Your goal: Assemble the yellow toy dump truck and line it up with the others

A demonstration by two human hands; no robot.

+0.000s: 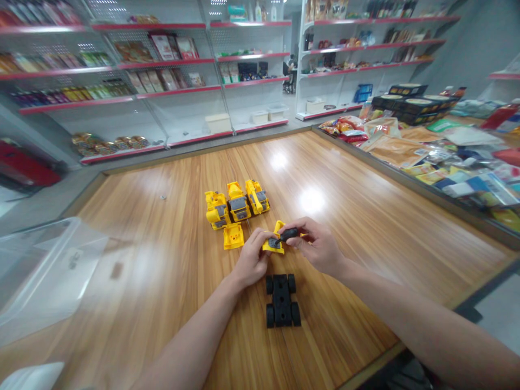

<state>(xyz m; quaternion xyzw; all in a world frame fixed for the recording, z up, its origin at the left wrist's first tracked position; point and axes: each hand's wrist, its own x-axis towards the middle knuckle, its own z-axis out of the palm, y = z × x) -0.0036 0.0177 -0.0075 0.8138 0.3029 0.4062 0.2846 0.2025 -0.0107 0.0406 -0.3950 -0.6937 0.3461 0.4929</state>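
Observation:
My left hand [252, 259] is closed on a yellow toy truck part [268, 246] with a grey patch on it. In my right hand [319, 245] is a small screwdriver [289, 234] with a black handle, its tip against the grey patch. Part of the yellow piece is hidden by my fingers. Just below my hands lies a black toy chassis [281, 300] with wheels at its corners. Beyond them stand three yellow toy construction trucks [238, 203] side by side. A loose yellow toy part [233, 236] lies in front of these, left of my hands.
A clear plastic bin [44, 271] stands at the left of the wooden table [162, 260]. A tiny object [163, 197] lies at the far left. Packaged goods [422, 146] cover another surface on the right. Stocked shelves [190, 59] line the back.

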